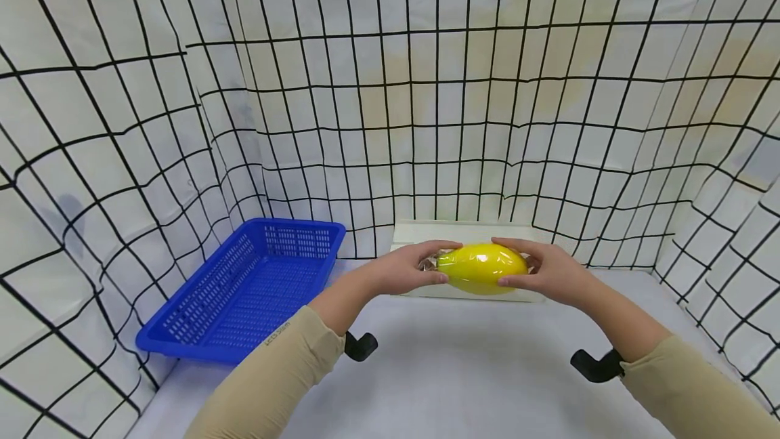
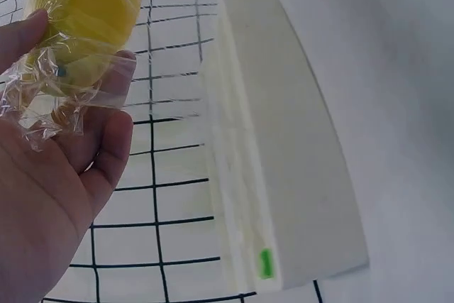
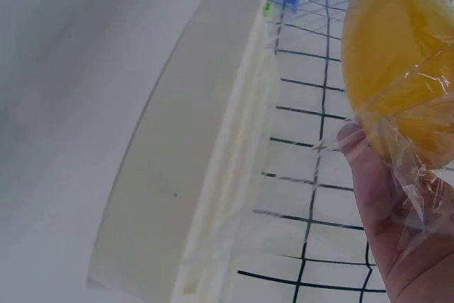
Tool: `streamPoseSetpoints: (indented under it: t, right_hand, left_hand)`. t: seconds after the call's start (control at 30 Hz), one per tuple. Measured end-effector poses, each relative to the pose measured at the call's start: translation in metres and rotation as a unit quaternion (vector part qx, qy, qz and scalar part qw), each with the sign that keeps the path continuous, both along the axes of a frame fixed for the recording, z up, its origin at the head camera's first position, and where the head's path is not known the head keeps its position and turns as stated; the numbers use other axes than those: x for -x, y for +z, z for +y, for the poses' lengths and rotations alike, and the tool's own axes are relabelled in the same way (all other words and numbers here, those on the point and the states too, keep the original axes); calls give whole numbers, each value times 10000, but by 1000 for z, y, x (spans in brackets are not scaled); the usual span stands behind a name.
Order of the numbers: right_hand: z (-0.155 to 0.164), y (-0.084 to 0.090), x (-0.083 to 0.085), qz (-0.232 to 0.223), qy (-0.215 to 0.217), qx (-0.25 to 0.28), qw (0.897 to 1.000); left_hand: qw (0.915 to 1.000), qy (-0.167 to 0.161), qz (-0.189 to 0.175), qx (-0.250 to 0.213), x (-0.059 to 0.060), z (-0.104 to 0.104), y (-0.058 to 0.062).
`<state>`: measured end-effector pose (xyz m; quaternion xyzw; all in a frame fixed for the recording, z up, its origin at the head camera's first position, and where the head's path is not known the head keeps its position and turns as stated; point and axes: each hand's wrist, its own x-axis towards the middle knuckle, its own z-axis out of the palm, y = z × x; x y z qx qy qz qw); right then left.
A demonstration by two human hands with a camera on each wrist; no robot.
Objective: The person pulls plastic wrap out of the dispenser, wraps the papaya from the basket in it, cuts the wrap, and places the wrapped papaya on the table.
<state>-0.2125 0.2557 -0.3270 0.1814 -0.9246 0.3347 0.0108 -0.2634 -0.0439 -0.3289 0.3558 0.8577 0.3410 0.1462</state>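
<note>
A yellow oval object wrapped in clear plastic is held between both hands above a flat white box at the back of the table. My left hand grips its left end, where the crinkled wrap bunches against the palm. My right hand grips the right end, thumb and fingers curled round it. The left wrist view shows the yellow object at top left, and it fills the upper right of the right wrist view.
A blue plastic basket stands empty at the left, against the gridded wall. The white box lies along the back wall. Gridded white walls close in on three sides. The table surface is light grey.
</note>
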Motion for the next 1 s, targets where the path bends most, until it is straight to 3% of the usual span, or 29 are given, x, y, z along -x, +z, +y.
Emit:
streamPoseSetpoints:
  t: [0.33,0.73,1.0]
  right_hand:
    - [0,-51,-8,-402,107,252,9988]
    - [-2,-95,-5,-560,227,360,9975]
    - [-5,-116,1,-545,173,86,9983]
  left_hand:
    - [9993,78,-310,216,-11,1,-48]
    - [9986,130,-488,154,-8,4,-88]
    - [9967,219,-772,-124,-1,4,-117]
